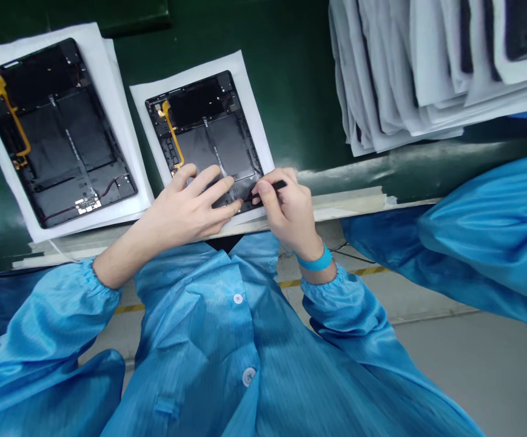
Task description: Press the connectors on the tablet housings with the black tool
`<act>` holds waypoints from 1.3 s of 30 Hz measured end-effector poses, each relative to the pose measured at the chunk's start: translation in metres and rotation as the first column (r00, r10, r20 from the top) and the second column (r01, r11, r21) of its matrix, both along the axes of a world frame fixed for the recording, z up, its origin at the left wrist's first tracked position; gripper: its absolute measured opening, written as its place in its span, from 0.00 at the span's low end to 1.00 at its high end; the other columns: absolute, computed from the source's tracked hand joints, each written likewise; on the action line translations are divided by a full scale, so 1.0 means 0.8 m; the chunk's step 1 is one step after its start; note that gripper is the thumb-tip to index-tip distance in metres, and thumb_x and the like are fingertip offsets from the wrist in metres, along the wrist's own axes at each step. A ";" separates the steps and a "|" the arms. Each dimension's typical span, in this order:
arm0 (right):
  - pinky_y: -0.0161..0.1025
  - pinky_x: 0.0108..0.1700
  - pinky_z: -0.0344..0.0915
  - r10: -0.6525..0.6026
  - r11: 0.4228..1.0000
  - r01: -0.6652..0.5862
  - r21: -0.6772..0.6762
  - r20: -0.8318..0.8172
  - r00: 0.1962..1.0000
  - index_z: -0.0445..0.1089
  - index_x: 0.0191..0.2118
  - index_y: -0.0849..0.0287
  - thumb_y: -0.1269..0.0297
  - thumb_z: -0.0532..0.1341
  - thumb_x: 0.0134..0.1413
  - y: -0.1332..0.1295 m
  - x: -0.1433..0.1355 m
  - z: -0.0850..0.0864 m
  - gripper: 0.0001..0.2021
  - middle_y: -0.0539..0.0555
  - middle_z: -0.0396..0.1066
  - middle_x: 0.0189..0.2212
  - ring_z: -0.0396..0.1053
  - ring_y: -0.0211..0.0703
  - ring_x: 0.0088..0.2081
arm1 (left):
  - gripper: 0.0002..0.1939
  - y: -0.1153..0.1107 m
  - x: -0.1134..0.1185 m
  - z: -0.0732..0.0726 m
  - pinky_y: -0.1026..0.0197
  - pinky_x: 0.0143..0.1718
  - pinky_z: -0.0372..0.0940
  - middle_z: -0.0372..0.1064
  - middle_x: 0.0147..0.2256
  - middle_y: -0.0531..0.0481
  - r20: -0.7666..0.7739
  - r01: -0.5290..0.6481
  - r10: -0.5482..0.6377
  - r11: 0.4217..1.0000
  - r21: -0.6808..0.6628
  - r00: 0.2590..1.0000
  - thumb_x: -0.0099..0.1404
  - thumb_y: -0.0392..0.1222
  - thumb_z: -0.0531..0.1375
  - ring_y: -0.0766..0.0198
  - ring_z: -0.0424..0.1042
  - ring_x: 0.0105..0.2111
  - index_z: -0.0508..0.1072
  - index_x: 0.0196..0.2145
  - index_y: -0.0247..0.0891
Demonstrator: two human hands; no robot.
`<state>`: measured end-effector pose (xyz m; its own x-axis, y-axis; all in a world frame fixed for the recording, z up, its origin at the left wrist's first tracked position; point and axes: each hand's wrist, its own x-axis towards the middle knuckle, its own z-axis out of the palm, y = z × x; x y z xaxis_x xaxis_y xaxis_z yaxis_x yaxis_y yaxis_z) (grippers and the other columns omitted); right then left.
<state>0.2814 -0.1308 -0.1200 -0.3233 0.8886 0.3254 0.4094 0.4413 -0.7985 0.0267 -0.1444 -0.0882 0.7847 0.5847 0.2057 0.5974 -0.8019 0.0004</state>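
An opened tablet housing [208, 142] with dark battery cells and an orange flex cable [172, 130] lies on a white foam sheet [250, 103]. My left hand [185, 203] rests over its lower left part, fingers spread and holding nothing. At the lower right corner, my right hand [288, 209] pinches a slim black tool [280, 185] whose tip points to the tablet's lower edge. Whether it is a pair of tweezers or a pry stick, I cannot tell. Both hands hide much of the lower edge.
To the left, a second opened tablet [58, 133] lies on white sheets on the green table [297, 79]. A thick pile of white sheets [381, 73] with dark panels between stands at the right. A person's blue sleeve [495, 218] reaches in at the right edge.
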 end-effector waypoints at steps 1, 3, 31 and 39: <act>0.52 0.51 0.71 0.002 1.000 -0.002 0.001 0.001 1.000 0.68 0.38 0.50 0.52 0.51 0.85 0.000 0.000 0.000 0.19 0.52 0.78 0.32 0.75 0.50 0.39 | 0.14 0.000 0.000 0.000 0.33 0.64 0.70 0.76 0.66 0.42 -0.016 -0.002 0.002 1.000 -0.004 1.000 0.87 0.45 0.56 0.40 0.74 0.67 0.76 0.64 0.47; 0.52 0.51 0.71 0.006 1.000 -0.006 0.005 0.001 1.000 0.67 0.38 0.50 0.52 0.51 0.85 0.000 0.000 -0.001 0.19 0.51 0.77 0.32 0.74 0.49 0.39 | 0.15 0.001 -0.001 0.000 0.32 0.65 0.70 0.75 0.67 0.41 -0.045 -0.005 0.005 1.000 -0.016 0.999 0.87 0.45 0.57 0.38 0.73 0.68 0.75 0.65 0.47; 0.48 0.43 0.72 0.012 0.982 -0.025 0.187 0.067 0.998 0.72 0.38 0.51 0.54 0.53 0.84 0.000 0.001 0.001 0.19 0.53 0.80 0.33 0.78 0.49 0.38 | 0.16 -0.002 0.004 0.006 0.34 0.61 0.67 0.76 0.65 0.36 -0.003 -0.050 0.050 0.996 -0.073 0.999 0.84 0.44 0.59 0.35 0.72 0.67 0.84 0.59 0.46; 0.53 0.25 0.71 -0.087 0.952 0.019 0.305 0.210 0.974 0.72 0.34 0.41 0.33 0.50 0.79 0.017 0.002 -0.020 0.26 0.58 0.83 0.28 0.84 0.61 0.32 | 0.26 -0.005 0.001 0.027 0.43 0.73 0.61 0.72 0.72 0.42 -0.229 -0.087 0.046 0.981 -0.174 0.972 0.89 0.41 0.50 0.43 0.65 0.78 0.77 0.74 0.52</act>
